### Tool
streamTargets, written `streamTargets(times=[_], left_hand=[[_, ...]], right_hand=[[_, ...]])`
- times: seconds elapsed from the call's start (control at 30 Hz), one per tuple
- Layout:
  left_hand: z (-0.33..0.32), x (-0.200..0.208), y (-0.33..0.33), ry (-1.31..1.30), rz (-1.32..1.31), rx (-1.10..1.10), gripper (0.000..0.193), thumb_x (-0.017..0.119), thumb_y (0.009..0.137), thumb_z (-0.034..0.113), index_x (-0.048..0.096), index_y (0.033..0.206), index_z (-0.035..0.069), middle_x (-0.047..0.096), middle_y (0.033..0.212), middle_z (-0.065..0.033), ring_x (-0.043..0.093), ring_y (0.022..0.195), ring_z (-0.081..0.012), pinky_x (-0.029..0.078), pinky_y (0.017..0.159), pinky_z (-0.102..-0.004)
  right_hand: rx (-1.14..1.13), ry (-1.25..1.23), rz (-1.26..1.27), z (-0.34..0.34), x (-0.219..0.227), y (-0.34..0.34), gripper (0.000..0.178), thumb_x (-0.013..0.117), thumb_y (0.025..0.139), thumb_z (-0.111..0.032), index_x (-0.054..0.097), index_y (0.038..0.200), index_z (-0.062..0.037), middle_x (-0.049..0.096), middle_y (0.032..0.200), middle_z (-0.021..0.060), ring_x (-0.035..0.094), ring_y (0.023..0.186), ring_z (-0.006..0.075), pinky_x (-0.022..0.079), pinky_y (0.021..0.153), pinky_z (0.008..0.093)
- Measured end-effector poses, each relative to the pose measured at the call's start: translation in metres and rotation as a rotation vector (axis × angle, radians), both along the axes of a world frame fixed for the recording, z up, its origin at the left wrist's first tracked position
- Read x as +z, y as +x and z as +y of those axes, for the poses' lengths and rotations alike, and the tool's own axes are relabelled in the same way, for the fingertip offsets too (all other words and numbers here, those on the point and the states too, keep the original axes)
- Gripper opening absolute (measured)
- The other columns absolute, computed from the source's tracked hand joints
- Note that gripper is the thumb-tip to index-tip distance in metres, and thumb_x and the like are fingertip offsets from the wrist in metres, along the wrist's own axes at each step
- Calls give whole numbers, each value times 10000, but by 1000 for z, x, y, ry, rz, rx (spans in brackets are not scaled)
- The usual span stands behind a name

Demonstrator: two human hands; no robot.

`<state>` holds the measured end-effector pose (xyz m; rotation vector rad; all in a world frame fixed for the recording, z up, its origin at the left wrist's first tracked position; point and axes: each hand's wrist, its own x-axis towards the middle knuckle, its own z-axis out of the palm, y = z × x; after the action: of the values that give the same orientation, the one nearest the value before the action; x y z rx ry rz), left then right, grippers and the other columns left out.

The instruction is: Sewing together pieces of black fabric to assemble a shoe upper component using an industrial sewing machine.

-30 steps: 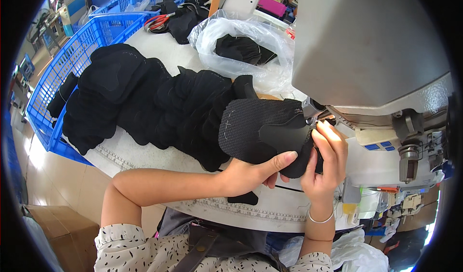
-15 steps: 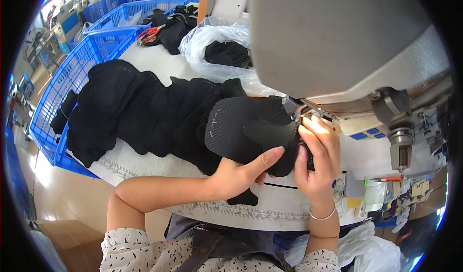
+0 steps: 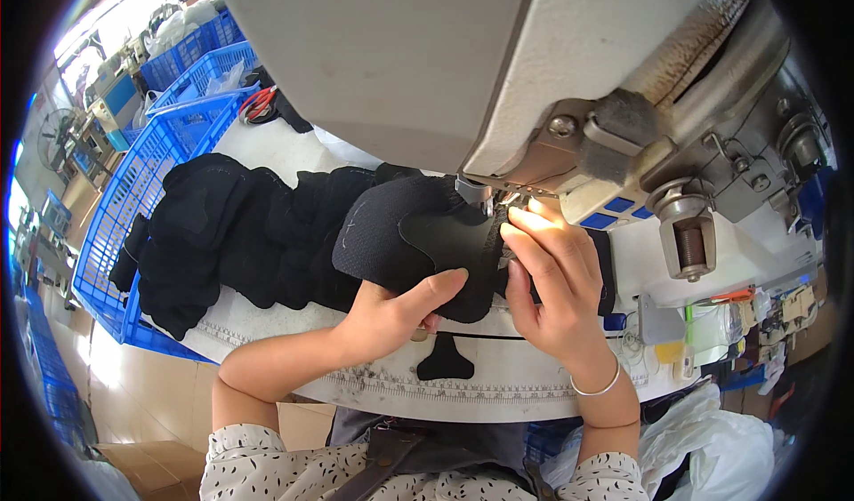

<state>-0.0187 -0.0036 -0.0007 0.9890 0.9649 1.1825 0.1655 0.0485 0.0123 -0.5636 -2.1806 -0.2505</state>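
Observation:
A black mesh shoe upper [image 3: 374, 243] with a smooth dark patch lies under the sewing machine's presser foot [image 3: 476, 194]. My left hand [image 3: 382, 314] grips its near edge, thumb on top and fingers beneath, partly hidden. To the right, my right hand [image 3: 560, 283] pinches the upper close to the lit needle area, its fingertips bent against the fabric. Dark material also shows beyond that hand. Left of the upper, a long heap of black uppers [image 3: 258, 225] overlaps on the table. A small black T-shaped piece [image 3: 446, 359] lies near the front edge.
The machine head [image 3: 374, 65] hangs low over the work. A blue crate [image 3: 111, 252] stands at the left, with red-handled scissors [image 3: 259, 105] behind. A ruler strip [image 3: 507, 394] runs along the table's front edge. A thread spool [image 3: 691, 243] sits on the machine's right.
The view has shifted, so the machine head fills more of it. The upper appears slightly turned at the presser foot. Both hands keep hold, and the T-shaped piece shows more fully.

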Motion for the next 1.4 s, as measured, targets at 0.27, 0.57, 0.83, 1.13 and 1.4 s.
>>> streamTargets(times=[0.27,0.57,0.83,1.13,1.4], left_hand=[[-4,4,13,21,34,38,169,612,868,225,584,915,65,548,729,20,470,525,-53,403,444,-204],[-1,4,20,25,42,-17,271,568,894,325,588,848,59,543,705,15,501,564,-55,429,496,-204],[-1,0,20,-42,33,-20,288,573,888,342,599,853,58,552,716,11,508,568,-57,433,492,-204],[-4,-1,17,1,-16,131,182,622,864,230,589,862,50,549,720,9,480,554,-63,416,494,-207],[-6,3,14,16,15,101,168,601,878,216,575,828,58,534,686,21,465,532,-54,399,472,-208]], right_hand=[[-5,18,20,4,-4,2,311,579,700,64,590,1009,31,595,1009,149,575,922,330,454,781,377],[-18,-17,12,5,-3,6,308,562,699,83,597,999,24,602,998,137,585,920,316,455,776,361],[0,-44,31,3,0,3,310,553,694,87,600,994,28,603,1000,143,584,922,316,458,786,372],[-7,-30,4,3,0,5,298,563,705,78,596,996,25,604,1006,145,584,933,319,459,790,375],[18,-1,29,6,-3,6,294,583,701,84,600,988,20,608,983,138,590,903,314,464,775,367]])
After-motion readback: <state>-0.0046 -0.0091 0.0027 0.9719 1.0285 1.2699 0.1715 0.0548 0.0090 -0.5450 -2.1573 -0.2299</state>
